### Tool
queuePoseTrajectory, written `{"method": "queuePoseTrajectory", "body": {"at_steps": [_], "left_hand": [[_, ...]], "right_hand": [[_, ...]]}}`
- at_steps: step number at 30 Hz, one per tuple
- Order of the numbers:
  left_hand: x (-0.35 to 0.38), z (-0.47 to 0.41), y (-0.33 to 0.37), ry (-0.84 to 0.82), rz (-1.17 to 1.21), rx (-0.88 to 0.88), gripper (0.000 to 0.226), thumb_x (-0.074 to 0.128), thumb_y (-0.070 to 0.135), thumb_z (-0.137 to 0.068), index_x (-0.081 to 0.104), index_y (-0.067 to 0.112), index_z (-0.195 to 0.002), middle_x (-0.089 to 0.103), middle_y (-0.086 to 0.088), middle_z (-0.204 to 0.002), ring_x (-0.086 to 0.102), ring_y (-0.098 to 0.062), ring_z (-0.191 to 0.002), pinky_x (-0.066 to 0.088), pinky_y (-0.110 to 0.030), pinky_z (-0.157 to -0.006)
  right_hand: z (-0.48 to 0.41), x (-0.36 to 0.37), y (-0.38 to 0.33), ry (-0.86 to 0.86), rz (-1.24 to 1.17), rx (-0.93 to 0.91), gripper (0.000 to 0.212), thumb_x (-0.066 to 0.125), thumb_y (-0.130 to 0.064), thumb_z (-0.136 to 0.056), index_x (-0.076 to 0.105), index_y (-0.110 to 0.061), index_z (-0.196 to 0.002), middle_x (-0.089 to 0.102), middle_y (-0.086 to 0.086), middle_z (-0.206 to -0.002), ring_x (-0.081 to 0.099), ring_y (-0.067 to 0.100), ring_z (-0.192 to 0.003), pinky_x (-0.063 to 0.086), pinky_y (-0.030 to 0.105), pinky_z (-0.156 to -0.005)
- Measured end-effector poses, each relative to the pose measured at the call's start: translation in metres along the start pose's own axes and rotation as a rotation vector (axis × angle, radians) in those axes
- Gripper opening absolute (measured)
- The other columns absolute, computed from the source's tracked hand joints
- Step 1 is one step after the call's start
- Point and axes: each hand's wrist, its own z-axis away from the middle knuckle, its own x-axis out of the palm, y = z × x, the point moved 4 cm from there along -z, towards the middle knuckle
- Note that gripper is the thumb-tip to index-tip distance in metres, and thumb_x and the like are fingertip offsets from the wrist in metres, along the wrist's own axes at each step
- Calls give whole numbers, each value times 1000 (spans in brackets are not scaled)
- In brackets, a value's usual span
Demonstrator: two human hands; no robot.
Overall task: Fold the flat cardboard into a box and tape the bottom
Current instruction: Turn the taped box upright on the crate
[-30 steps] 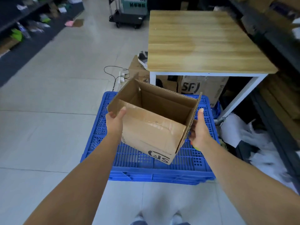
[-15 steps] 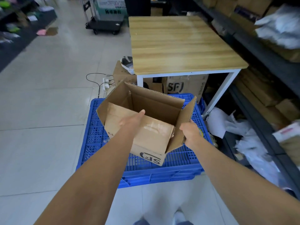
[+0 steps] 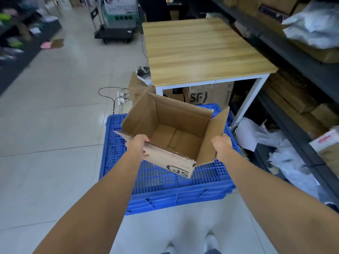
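The cardboard box (image 3: pixel 183 114) is erected and held in the air, open side up, directly above the blue crate (image 3: pixel 165 187) on the floor, in front of the wooden-topped table (image 3: pixel 201 50). The left hand (image 3: pixel 138 146) grips the near wall at its top edge, fingers curled over the corrugated rim. The right hand (image 3: pixel 221 145) is closed round the lower edge of the right-hand flap. Seen from inside, the bottom flaps lie folded flat and meet along a centre seam; whether tape is already on the outside cannot be told. In the inspector's judgement the step in hand is squaring the box before taping. To do it well, the corners should be kept at right angles, the box turned bottom-up on a firm surface such as the table, and the flaps pressed flush so that no gap is left under the tape. Legible marks: an "SF" logo (image 3: pixel 178 171) on the near outer face, printed upside down to the viewer, and "SF" on a second carton (image 3: pixel 207 96) under the table; its side print is too small to read.
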Motion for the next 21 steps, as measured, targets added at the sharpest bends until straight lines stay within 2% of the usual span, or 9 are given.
{"method": "queuePoseTrajectory", "body": {"at_steps": [2,5,8,10,12,13,15,17,21], "left_hand": [[-16,-5,13,256,-117,116,74,60,6,-78,22,8,-142,30,-14,-144,45,-36,-120,46,-45,-94],[-26,-14,37,423,-384,400,87,56,-4,-77,9,14,-148,15,-10,-151,33,-35,-130,38,-47,-104],[-32,-35,36,403,-686,403,67,52,0,-79,27,7,-141,43,-19,-136,44,-37,-122,38,-47,-104],[-32,-41,39,330,-760,405,47,48,1,-83,43,2,-130,58,-19,-118,57,-37,-106,49,-43,-88],[-32,-40,44,279,-742,421,39,45,0,-85,50,3,-123,60,-17,-108,60,-34,-88,52,-37,-71],[-33,-40,46,268,-721,422,36,44,0,-86,52,5,-120,59,-16,-101,58,-30,-77,49,-32,-62],[-36,-40,47,259,-656,397,34,41,-2,-87,57,7,-115,56,-11,-86,48,-22,-60,39,-26,-50],[-38,-40,48,247,-577,378,38,38,-4,-88,61,10,-115,56,-8,-80,43,-20,-55,35,-25,-47],[-34,-26,59,208,-542,413,44,36,-5,-87,61,16,-116,59,-7,-85,43,-20,-54,38,-25,-51]], "right_hand": [[1,1,-7,-36,15,-1,49,40,2,-92,42,-7,-139,51,9,-104,40,11,-59,36,22,-53],[3,4,-11,-80,16,28,52,36,1,-92,42,-17,-141,60,8,-101,48,19,-66,40,28,-58],[8,8,-11,-135,-15,26,54,50,-5,-92,40,-21,-143,61,13,-123,59,26,-88,49,36,-74],[12,13,-5,-219,-92,81,65,57,-7,-90,30,-24,-148,59,8,-125,61,26,-100,51,39,-86],[16,20,5,-285,-174,163,59,56,-5,-87,39,-33,-137,58,4,-113,59,27,-98,50,45,-93],[19,23,7,-292,-196,201,46,54,-6,-86,45,-34,-120,55,4,-107,57,27,-95,50,47,-92],[23,28,7,-264,-197,225,30,51,-6,-83,44,-25,-105,50,7,-106,55,30,-97,49,51,-90],[26,28,1,-236,-196,215,30,48,-5,-83,41,-20,-108,50,9,-108,54,34,-102,49,53,-91],[32,15,-22,-206,-190,187,30,48,-6,-83,47,-12,-112,50,13,-108,55,36,-96,51,50,-88]]}}
